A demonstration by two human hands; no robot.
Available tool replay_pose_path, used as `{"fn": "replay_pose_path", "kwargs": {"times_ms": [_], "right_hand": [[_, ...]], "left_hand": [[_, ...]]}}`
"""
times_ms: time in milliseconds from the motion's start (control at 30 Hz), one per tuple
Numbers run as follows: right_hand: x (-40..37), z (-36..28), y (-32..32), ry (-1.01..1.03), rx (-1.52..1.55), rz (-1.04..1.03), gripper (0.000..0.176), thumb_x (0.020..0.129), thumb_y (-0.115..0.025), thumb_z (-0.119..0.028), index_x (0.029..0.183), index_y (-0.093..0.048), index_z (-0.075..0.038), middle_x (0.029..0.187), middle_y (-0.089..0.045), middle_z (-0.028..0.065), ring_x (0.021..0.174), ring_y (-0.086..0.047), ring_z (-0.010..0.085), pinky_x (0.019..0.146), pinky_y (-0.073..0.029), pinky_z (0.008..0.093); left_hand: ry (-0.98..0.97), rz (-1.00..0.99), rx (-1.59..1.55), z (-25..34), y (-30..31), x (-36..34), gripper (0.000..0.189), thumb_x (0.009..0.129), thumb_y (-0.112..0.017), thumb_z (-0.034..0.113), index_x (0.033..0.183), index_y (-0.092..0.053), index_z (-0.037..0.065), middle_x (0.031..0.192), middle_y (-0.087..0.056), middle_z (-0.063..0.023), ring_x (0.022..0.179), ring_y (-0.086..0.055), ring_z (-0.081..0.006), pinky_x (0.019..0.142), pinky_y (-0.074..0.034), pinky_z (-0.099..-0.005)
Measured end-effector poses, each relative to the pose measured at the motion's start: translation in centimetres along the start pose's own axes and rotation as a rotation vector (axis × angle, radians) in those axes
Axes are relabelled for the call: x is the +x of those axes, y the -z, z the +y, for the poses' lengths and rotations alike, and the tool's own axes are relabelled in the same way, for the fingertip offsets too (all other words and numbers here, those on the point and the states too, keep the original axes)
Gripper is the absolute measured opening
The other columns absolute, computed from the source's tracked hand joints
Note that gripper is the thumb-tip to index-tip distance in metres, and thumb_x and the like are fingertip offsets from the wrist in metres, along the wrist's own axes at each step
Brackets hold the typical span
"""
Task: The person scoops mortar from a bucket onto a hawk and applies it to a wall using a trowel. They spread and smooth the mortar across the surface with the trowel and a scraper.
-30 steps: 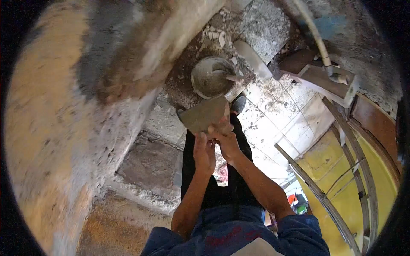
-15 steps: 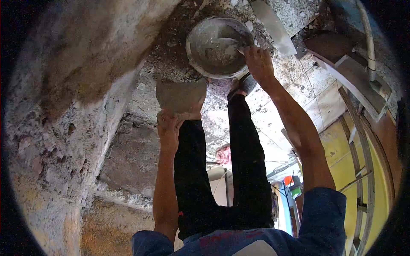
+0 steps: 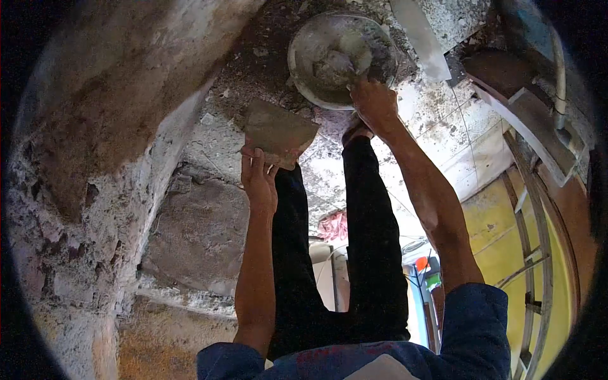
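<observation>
My left hand (image 3: 258,180) grips the near edge of a flat, mortar-stained plate (image 3: 278,132), which is tilted with its broad face towards me. Ahead and to the right, a round basin (image 3: 297,76) holds wet grey mortar (image 3: 323,66). My right hand (image 3: 375,104) is closed at the basin's near rim around the handle of a trowel (image 3: 341,62). The trowel's blade lies in the mortar, and its handle is mostly hidden in my fingers.
A rough, partly plastered wall (image 3: 107,126) rises on the left. Beyond the basin lies a long pale strip (image 3: 421,38) on the debris-strewn tiles. A wooden ladder (image 3: 538,266) and a pale-edged board (image 3: 532,126) stand right. Pink cloth (image 3: 333,225) lies behind my feet.
The plate in my left hand has turned clockwise and shifted slightly right. My right hand has drawn the trowel left and nearer, into the mortar. The view has shifted a little.
</observation>
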State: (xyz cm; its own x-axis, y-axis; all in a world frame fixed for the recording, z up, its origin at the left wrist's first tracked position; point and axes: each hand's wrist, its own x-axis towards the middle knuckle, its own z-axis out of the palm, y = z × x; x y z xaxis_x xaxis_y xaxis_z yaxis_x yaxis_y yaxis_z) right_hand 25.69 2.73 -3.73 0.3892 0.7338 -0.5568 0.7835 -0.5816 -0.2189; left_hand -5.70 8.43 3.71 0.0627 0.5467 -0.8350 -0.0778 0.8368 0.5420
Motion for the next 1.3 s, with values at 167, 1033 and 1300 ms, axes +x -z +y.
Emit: {"fn": "replay_pose_path", "kwargs": {"times_ms": [167, 1033, 1300], "right_hand": [[-0.6, -2.3, -0.4, -0.049, 0.089, -0.116, 0.039, 0.101, -0.057, -0.039, 0.102, -0.073, -0.004, 0.093, -0.073, 0.0231, 0.085, -0.073, 0.0428, 0.076, -0.058, 0.0547], [-3.6, 7.4, -2.5, -0.372, 1.139, -0.356, 0.059, 0.09, -0.074, -0.058, 0.116, -0.074, -0.004, 0.065, -0.056, -0.0047, 0.054, -0.054, 0.0082, 0.045, -0.041, 0.0243], [-7.7, 9.3, 1.0, -0.233, 1.193, -0.221, 0.048, 0.099, -0.071, -0.04, 0.128, -0.067, -0.002, 0.085, -0.059, -0.0035, 0.065, -0.051, 0.0058, 0.057, -0.043, 0.0202]], "left_hand": [[0.014, -0.037, 0.047, 0.0, 0.7, 0.8, 0.051, 0.106, -0.061, 0.028, 0.152, -0.045, 0.014, 0.144, -0.056, -0.0075, 0.13, -0.059, -0.0252, 0.104, -0.051, -0.0468], [-0.021, -0.083, 0.198, 1.2, -3.7, 7.4, 0.055, 0.105, -0.062, 0.032, 0.156, -0.043, 0.021, 0.15, -0.05, -0.0085, 0.124, -0.057, -0.0245, 0.098, -0.051, -0.042], [-0.072, -0.173, 0.25, 0.4, -7.1, 8.7, 0.059, 0.106, -0.059, 0.041, 0.158, -0.041, 0.019, 0.148, -0.052, -0.0087, 0.127, -0.057, -0.0241, 0.104, -0.051, -0.0444]]}}
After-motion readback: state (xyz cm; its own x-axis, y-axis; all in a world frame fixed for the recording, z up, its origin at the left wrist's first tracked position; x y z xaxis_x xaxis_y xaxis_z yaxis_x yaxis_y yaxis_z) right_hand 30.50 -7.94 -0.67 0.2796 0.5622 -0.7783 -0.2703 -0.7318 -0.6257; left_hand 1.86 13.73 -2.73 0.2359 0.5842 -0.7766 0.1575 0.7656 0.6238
